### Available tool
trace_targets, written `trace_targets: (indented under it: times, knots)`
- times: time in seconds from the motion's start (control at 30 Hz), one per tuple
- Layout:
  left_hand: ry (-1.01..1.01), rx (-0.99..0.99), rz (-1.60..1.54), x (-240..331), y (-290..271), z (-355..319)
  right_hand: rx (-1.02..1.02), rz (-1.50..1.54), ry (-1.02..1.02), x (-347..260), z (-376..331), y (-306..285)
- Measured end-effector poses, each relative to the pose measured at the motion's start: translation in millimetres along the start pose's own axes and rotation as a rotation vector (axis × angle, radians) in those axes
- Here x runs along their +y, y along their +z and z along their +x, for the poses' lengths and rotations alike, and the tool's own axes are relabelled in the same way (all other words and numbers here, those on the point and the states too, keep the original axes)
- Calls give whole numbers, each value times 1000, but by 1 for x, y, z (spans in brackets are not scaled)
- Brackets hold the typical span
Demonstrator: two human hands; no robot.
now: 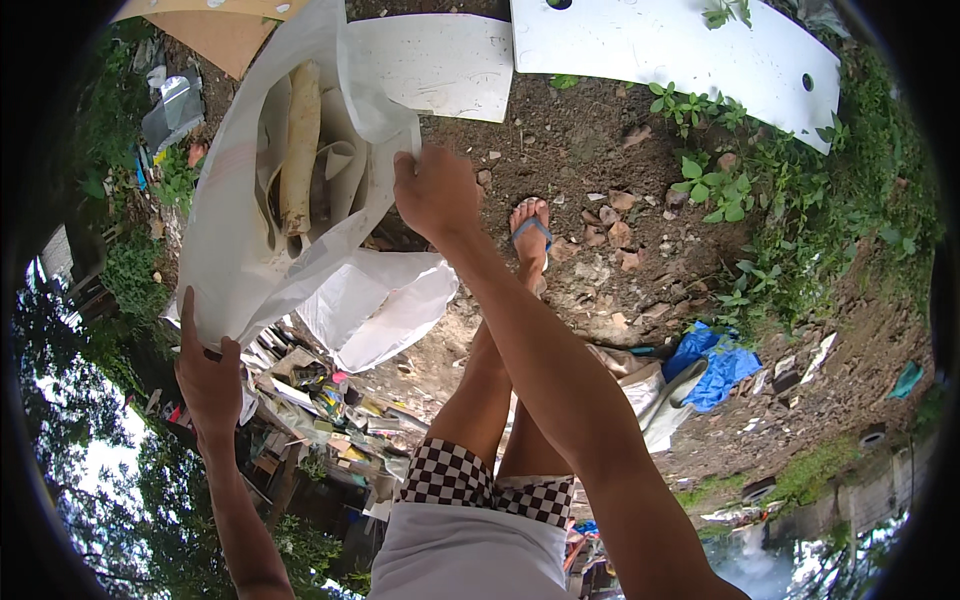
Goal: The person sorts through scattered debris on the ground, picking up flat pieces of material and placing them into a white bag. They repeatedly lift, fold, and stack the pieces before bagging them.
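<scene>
A large white woven sack (225,215) hangs with its mouth spread wide at the left. My right hand (440,195) is closed in a fist round the sack's right rim. At the lower left rim, my left hand (212,385) grips the sack, its index finger stretched along the outside and its thumb apart. Inside lies a long, cream-yellow, tube-like piece (300,150) with a ragged lower end. Curved pale sheets (345,165) stand beside it; what they are I cannot tell. The bottom of the sack is hidden.
White panels (640,50) lie on the soil at the top. A white sheet (385,305) lies below the sack, near heaped mixed scrap (320,390). Broken stones (620,235) surround my sandalled foot (530,225). Blue plastic (710,365) and green plants (780,220) are to the right.
</scene>
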State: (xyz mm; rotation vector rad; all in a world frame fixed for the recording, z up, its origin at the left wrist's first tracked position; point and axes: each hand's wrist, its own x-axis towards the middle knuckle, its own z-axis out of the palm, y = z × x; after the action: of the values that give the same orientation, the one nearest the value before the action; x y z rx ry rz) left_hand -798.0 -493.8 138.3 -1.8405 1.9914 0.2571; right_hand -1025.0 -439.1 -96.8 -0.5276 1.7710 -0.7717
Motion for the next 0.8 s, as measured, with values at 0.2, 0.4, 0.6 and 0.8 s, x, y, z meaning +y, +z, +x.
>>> trace_targets:
  times: [0.2, 0.4, 0.6, 0.8]
  knots:
    - [19, 2, -36, -46, 15, -11, -308, 503, -104, 47, -23, -19]
    - [-79, -144, -120, -27, 57, -44, 13, 1057, 416, 203, 85, -149]
    - [-55, -209, -216, 43, 153, -98, 474, 1260, 560, 253, 230, -220]
    - [-52, -237, -288, 135, 201, -98, 372, 1431, 596, 192, 227, -281]
